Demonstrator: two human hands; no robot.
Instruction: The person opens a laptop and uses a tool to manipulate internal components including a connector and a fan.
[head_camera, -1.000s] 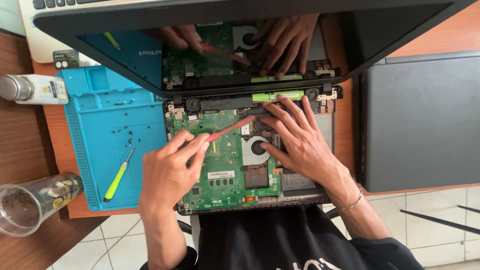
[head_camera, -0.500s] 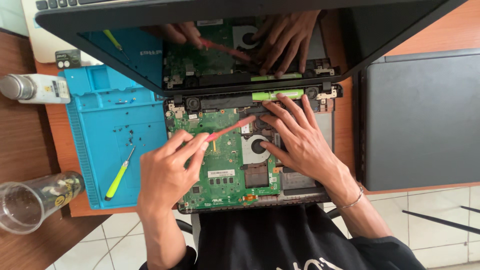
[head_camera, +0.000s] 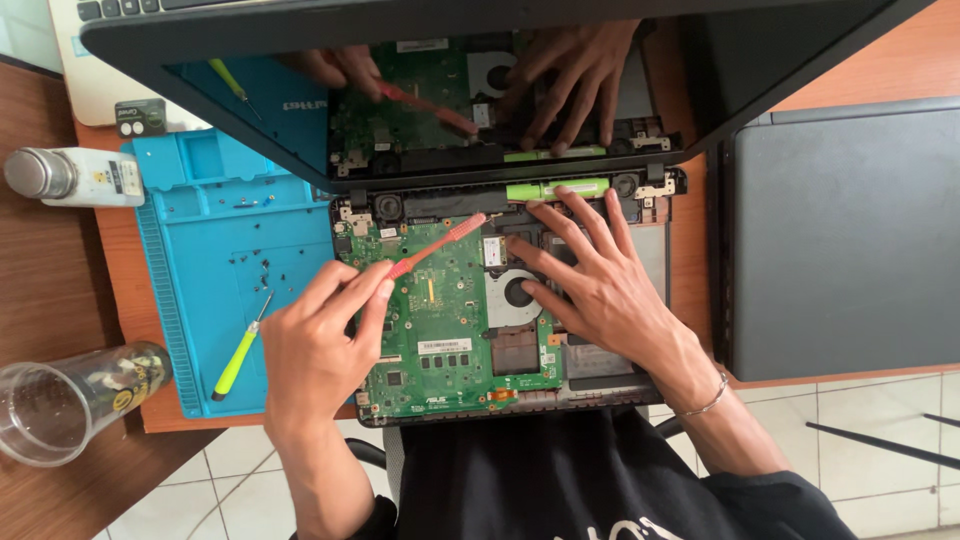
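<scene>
Left hand: grip closed on a red plastic pry tool, pinched between thumb and fingers near its lower end; the tip points toward 2 o'clock.
Right hand: holds nothing; fingers spread and pressed flat on the board area beside the fan.
Motherboard: green, exposed in the opened laptop base at the centre of the counter; the glossy screen at 12 o'clock mirrors both hands.
Technique (judgement): keep the tool shallow and lever gently at the tip, while the flat hand steadies the chassis; avoid scraping small components.
Blue mat: at 9 o'clock of the board; its moulded compartments appear mostly bare, while loose dark screws lie on the flat area, with a yellow-green screwdriver just below them.
Glass: clear, lying tilted at 8 o'clock; contents cannot be told.
Bottle: white, capped, lying on its side at 10 o'clock.
</scene>
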